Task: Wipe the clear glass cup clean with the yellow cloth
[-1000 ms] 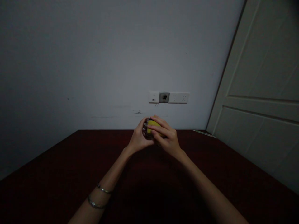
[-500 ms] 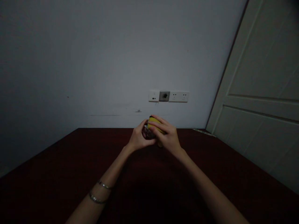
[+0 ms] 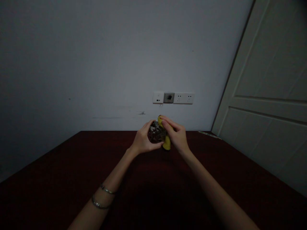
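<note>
My left hand (image 3: 143, 139) is curved around a round, clear glass vessel (image 3: 155, 133), its thumb below and fingers along the upper side. The glass has a faceted, shiny surface; whether it is a bowl, cup or jar I cannot tell. In my right hand (image 3: 177, 135) is a bunched yellow cloth (image 3: 167, 142) with a dark edge, pressed against the right side of the glass. Part of the cloth hangs below my right fingers. Both hands are raised over the far part of the dark red table.
The dark red tabletop (image 3: 79, 159) reaches to a pale wall (image 3: 107, 64). Wall sockets (image 3: 183, 98) sit just above and beyond my hands. On the right stands a white panelled door (image 3: 268, 95), with a flat strip (image 3: 209, 134) lying near the table's far right corner.
My right hand and the yellow cloth have moved from the front of the glass to its right side. More of the glass now shows, and the cloth hangs lower.
</note>
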Tool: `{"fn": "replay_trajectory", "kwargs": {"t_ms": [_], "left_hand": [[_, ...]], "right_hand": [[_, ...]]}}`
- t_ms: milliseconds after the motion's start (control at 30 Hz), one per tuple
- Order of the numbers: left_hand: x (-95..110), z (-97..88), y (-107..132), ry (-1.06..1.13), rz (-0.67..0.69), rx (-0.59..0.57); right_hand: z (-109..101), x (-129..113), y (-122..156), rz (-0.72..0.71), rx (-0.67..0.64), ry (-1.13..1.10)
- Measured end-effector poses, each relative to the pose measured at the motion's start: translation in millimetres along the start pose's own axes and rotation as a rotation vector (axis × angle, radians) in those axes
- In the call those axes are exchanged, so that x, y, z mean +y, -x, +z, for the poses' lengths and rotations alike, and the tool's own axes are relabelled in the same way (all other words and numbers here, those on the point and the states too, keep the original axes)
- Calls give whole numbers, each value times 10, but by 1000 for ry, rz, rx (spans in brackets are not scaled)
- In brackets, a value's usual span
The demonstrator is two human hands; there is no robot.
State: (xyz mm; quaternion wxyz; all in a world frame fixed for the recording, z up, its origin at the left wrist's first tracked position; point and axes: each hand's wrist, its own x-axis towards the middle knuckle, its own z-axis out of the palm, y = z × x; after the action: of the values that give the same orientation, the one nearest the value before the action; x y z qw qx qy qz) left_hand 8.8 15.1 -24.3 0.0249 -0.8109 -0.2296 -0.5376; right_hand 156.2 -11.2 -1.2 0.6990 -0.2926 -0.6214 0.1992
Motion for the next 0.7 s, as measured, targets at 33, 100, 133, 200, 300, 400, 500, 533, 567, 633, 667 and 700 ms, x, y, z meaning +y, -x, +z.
{"fn": "replay_trajectory", "kwargs": {"t_ms": [33, 100, 133, 200, 300, 400, 500, 533, 567, 633, 667, 700], "left_hand": [[2, -10, -6, -3, 4, -9], [4, -29, -16, -1, -7, -26], [3, -35, -18, 6, -24, -31], [2, -42, -22, 33, -62, -33], [-4, -39, -28, 67, -89, -11], [-10, -34, -32, 70, -100, -1], [-4, -45, -33, 48, -127, -24], [1, -54, -33, 33, -129, -29], [5, -65, -34, 17, -125, -32], [10, -91, -39, -12, -108, -47], [8, -103, -44, -23, -101, -60], [3, -114, -49, -31, -98, -71]], "right_hand": [[-5, -6, 6, -28, -9, 14], [-14, -31, 33, -140, -50, 83], [-17, -48, 50, -212, -82, 129], [-24, -77, 81, -367, -162, 222], [-40, -94, 99, -547, -265, 331], [-55, -89, 93, -592, -299, 373], [-35, -108, 107, -506, -225, 344], [-18, -122, 119, -459, -180, 328], [0, -137, 133, -415, -137, 316], [33, -165, 159, -362, -79, 312], [42, -173, 168, -357, -70, 322], [42, -175, 173, -365, -76, 339]]}}
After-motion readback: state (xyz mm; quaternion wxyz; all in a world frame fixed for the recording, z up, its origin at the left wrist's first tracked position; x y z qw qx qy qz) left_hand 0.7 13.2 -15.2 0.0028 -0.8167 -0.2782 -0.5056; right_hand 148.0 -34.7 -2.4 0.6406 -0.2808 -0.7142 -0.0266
